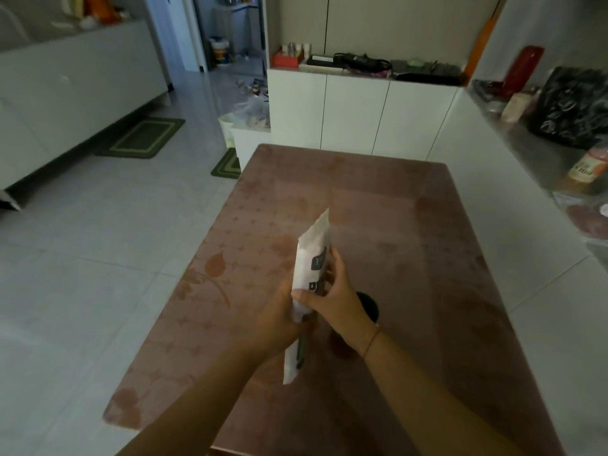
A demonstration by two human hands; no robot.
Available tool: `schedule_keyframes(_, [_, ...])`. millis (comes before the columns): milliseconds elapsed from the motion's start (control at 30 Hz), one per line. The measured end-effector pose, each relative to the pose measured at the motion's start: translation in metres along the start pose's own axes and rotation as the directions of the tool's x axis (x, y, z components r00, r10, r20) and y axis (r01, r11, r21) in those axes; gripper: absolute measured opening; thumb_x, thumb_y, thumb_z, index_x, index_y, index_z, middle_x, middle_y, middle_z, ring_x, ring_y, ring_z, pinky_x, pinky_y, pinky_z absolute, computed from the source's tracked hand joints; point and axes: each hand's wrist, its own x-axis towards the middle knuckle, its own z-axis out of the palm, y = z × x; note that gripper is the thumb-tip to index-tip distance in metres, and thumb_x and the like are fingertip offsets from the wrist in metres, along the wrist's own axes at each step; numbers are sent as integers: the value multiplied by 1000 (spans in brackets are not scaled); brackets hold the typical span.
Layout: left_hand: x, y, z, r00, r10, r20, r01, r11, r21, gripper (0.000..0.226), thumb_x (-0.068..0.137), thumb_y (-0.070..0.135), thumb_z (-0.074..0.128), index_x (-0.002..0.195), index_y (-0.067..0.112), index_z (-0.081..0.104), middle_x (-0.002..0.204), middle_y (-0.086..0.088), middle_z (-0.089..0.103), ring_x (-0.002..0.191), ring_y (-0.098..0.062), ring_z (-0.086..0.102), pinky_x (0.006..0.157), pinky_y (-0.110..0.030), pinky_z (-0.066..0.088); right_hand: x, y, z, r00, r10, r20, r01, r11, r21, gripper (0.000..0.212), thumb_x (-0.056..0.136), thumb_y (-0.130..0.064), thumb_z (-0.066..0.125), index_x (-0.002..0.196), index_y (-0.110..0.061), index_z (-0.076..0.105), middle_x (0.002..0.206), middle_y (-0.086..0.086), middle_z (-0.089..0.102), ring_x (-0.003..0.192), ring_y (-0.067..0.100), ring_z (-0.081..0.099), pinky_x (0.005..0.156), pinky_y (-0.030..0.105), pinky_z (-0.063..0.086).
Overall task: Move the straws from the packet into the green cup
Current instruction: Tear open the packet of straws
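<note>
Clamped on the packet (306, 258) above the tabletop (378, 209): left hand (276, 324) grip low, right hand (339, 304) grip midway; behind, seemingly the green cup (369, 306).

A long white packet (311, 255) with dark lettering is held steeply tilted above the pink table, its top end pointing away, gripped at the middle by the left hand (279, 324) and the right hand (339, 299). The dark cup (369, 306) stands just behind, largely hidden by the right hand.
</note>
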Motion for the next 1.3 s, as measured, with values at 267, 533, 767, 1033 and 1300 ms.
schedule_keyframes(267, [-8, 45, -45, 991, -25, -133, -37, 895, -444, 40, 92, 1, 42, 121, 18, 64, 111, 7, 72, 103, -6, 66, 84, -23, 54, -5, -8, 6, 994, -56, 97, 60, 997, -41, 84, 68, -28, 79, 130, -47, 26, 134, -14, 46, 123, 9, 49, 95, 32, 51])
schedule_keyframes(533, [-8, 65, -45, 984, -55, -172, -27, 896, -443, 22, 87, 26, 64, 108, 25, 69, 101, 6, 73, 92, -13, 70, 74, -22, 56, -10, -24, -5, 983, -108, 149, 135, 973, -189, 71, 73, -28, 75, 133, -32, 37, 123, -3, 43, 107, 14, 53, 90, 30, 52])
schedule_keyframes(767, [-9, 68, -41, 985, -64, -158, -26, 859, -511, 23, 86, 22, 62, 98, 4, 67, 89, -10, 73, 75, -19, 68, 66, -25, 54, -12, -49, -13, 997, -71, 39, 66, 991, 119, 26, 86, -18, 62, 108, -13, 49, 112, 10, 56, 98, 19, 62, 70, 21, 54])
schedule_keyframes(1033, [-9, 71, -42, 994, -65, -86, 12, 858, -514, 22, 79, 30, 65, 89, 11, 66, 100, -23, 69, 86, -31, 65, 82, -40, 53, -8, -56, -11, 1000, 29, 4, -29, 975, 220, 34, 86, -31, 61, 101, -1, 58, 98, 10, 65, 92, 21, 64, 73, 26, 56])
schedule_keyframes(1300, [-10, 65, -42, 996, -72, -57, 31, 850, -526, 25, 84, 32, 61, 95, 9, 65, 111, -31, 63, 106, -51, 57, 95, -54, 46, -5, -54, -12, 996, 86, -19, -80, 970, 228, 16, 83, -26, 66, 85, -12, 60, 103, 16, 68, 100, 32, 64, 83, 39, 54])
